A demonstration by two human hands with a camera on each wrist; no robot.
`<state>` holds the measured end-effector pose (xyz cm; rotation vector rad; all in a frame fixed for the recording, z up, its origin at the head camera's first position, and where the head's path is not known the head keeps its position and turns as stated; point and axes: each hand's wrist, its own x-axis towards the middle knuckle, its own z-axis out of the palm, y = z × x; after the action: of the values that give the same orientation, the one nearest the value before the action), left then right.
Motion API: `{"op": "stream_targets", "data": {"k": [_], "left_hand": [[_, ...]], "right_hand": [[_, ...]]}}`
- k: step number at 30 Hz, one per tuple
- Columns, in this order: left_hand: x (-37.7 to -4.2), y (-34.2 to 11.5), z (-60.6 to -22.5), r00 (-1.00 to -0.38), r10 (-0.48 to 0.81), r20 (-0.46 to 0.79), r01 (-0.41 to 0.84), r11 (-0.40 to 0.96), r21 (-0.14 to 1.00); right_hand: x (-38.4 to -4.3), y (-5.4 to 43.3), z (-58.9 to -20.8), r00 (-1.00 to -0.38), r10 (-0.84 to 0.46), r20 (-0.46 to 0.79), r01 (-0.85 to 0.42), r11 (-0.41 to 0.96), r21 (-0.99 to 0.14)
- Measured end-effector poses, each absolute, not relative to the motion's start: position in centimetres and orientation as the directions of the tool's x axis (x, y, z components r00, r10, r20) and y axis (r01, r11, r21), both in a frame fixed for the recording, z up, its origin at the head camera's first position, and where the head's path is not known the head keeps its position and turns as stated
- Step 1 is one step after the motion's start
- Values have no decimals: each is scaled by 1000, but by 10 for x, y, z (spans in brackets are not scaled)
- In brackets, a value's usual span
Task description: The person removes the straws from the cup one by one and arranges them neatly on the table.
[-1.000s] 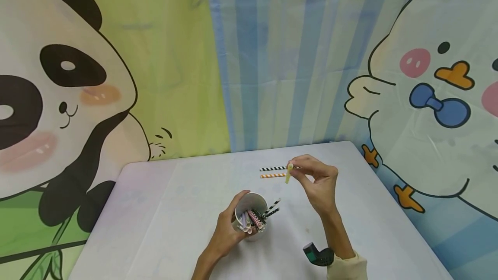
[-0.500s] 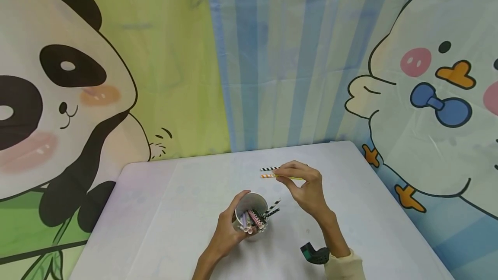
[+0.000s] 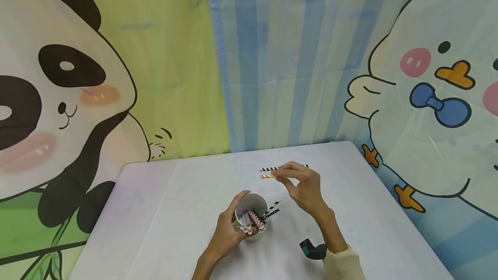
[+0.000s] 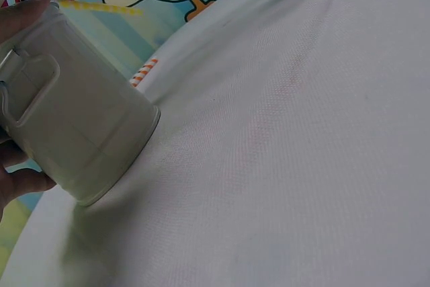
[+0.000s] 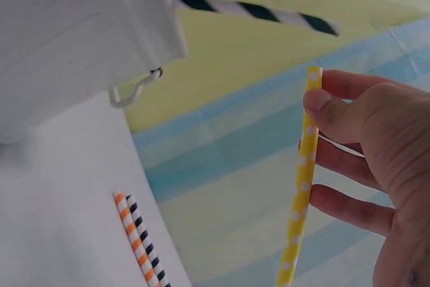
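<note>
Steadying the white cup [image 4: 94,119], likely because its leaning straws [image 3: 255,219] could tip it, the left hand [image 3: 228,231] grips its side, while beyond and right of the cup the right hand [image 3: 305,187] pinches a yellow dotted straw [image 5: 302,186] near one end, seemingly leaving its length free.

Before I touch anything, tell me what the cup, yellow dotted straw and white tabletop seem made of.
Cup: plastic or coated metal, smooth, low-gloss; its plain wall leaves it open.
Yellow dotted straw: probably paper, matte, judging by its opaque dotted surface without bright highlights.
White tabletop: seems cloth-covered, dull; the left wrist view shows fine woven-looking texture.
</note>
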<state>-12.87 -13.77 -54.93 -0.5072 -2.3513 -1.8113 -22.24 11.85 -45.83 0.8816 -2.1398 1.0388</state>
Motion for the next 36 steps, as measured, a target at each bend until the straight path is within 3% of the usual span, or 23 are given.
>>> {"op": "stream_targets", "data": {"k": [11,29,36], "left_hand": [[-128,-137,-549,-939,181,293,329,222,918],[-129,-139,-548,-937,180,299,334,216,917],[-128,-138,-549,-943,184,277,314,217,924]], "right_hand": [[-229,116,-481,-612,-352,709,-727,603,-328],[-240,108,-498,-634,-396,664,-706,646,-289],[-241,105,-507,-678,-406,613,-679,665,-311]]}}
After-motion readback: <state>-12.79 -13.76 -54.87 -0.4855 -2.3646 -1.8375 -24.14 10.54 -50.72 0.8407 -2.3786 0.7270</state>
